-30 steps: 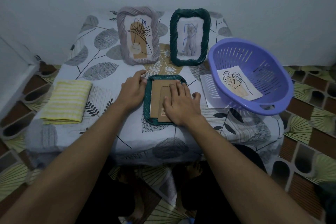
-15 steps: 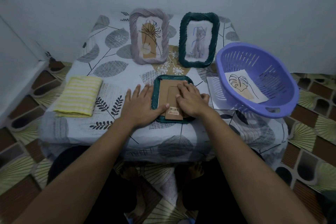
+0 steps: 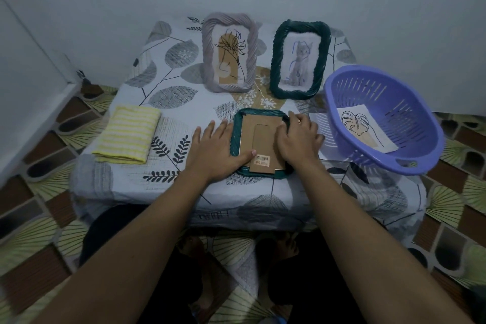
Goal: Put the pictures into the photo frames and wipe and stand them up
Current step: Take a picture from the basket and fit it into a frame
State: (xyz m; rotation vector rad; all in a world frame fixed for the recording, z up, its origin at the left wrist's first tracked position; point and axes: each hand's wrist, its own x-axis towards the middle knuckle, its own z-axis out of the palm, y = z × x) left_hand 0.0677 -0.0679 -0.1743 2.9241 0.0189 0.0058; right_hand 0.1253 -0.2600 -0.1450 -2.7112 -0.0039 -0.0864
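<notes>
A dark green frame (image 3: 238, 123) lies face down near the table's front, its brown cardboard back (image 3: 259, 137) up. My left hand (image 3: 214, 148) lies flat beside its left edge, thumb pressing the lower part of the cardboard. My right hand (image 3: 298, 137) rests on the frame's right side, fingers curled at the top right edge of the back. A grey frame (image 3: 228, 51) with a plant drawing and a green frame (image 3: 299, 59) with a cat picture stand upright at the back. A leaf picture (image 3: 364, 130) lies in the purple basket (image 3: 410, 102). A folded yellow cloth (image 3: 127, 138) lies on the left.
The table has a leaf-patterned cover (image 3: 163, 87) and stands against a pale wall. A sheet of white paper (image 3: 319, 129) lies partly under the basket. Patterned floor tiles surround the table; my feet are below its front edge.
My left hand has slid down from the frame's top left to its left side, with its thumb on the back. My right hand moved from the middle of the back to its right edge.
</notes>
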